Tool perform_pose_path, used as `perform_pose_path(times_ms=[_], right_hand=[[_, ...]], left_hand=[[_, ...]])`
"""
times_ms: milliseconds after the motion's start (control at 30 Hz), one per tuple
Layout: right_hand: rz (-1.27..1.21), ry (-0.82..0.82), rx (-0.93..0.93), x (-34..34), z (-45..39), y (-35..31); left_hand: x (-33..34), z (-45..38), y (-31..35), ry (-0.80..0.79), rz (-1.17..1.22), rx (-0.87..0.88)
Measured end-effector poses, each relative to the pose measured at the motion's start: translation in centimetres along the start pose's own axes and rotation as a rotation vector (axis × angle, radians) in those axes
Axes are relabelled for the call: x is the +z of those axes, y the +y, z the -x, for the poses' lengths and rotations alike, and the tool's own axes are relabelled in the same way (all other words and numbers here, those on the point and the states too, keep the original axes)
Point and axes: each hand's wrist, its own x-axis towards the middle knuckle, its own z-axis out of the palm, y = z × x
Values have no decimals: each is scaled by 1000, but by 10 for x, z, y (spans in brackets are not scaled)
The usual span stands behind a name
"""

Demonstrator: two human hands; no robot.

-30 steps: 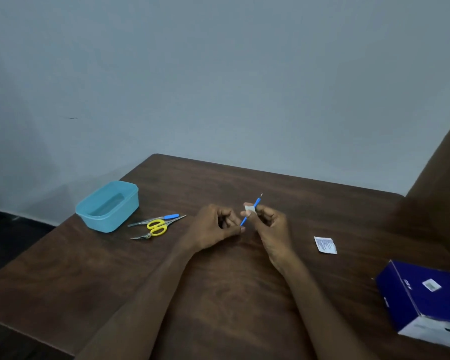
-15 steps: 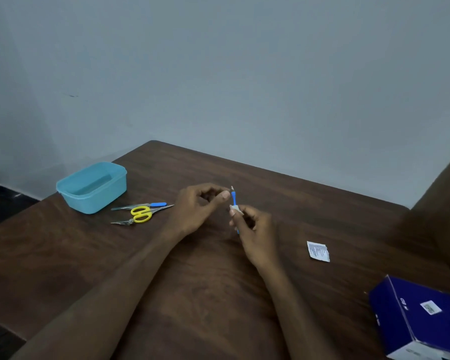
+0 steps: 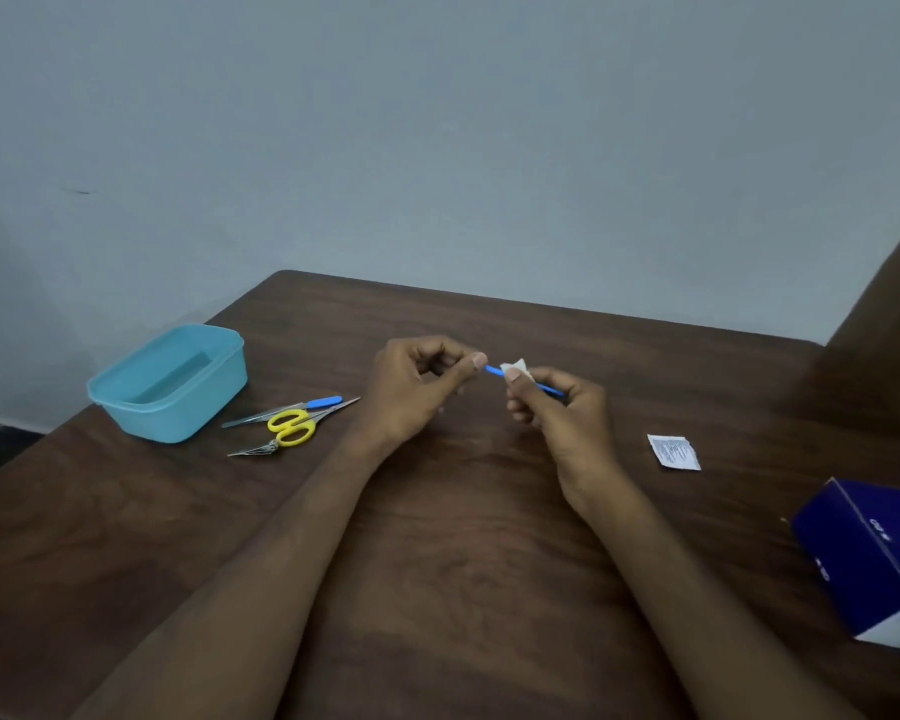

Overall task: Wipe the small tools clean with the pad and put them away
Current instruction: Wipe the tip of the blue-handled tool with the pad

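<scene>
1. Container point(image 3: 170, 384): light blue, open-topped, far left of the desk point(image 3: 463, 589). I judge it the place where cleaned tools go; I see nothing in it, though part of its floor is hidden.

2. Waiting tools, just right of the container: blue-handled tool point(image 3: 287, 410), yellow scissors point(image 3: 292, 427), metal tweezers point(image 3: 254, 449), lying together and touching. Not in my hands; by my reckoning not yet wiped.

3. My left hand point(image 3: 411, 392): fingers curled, thumb and forefinger pinching the left end of the thin blue tool point(image 3: 493, 370).

4. Thin blue tool: held above the desk between both hands, slanting down to the right.

5. Pad point(image 3: 514, 367): small, white, wrapped round the tool's shaft beside my right thumb.

6. My right hand point(image 3: 552, 407): fingers curled, pinching the pad onto the tool.

Step in hand, as I judge it: wiping this tool. Next call: draw the pad along the shaft, then carry the tool left to the container.

7. Torn sachet point(image 3: 674, 452): flat on the desk, right of my right hand.

8. Dark blue box point(image 3: 868, 558): far right edge.
</scene>
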Motion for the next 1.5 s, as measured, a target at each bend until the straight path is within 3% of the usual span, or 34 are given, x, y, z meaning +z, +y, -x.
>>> perform_pose_path(times_ms=[167, 467, 700, 867, 1167, 1500], right_hand=[[-116, 66, 17, 2, -4, -2], [-203, 139, 69, 0, -10, 2], [-302, 126, 132, -1, -7, 0], [-391, 191, 170, -4, -8, -5], [-417, 57, 176, -1, -9, -7], [-348, 24, 104, -2, -3, -11]], left_hand=[[1, 0, -5, -10, 105, -42], [3, 3, -8, -156, -240, 136], [3, 5, -2, -111, -307, 175], [3, 5, 1, -128, -263, 111], [5, 4, 1, -207, -151, -50], [5, 8, 8, -233, -191, 38]])
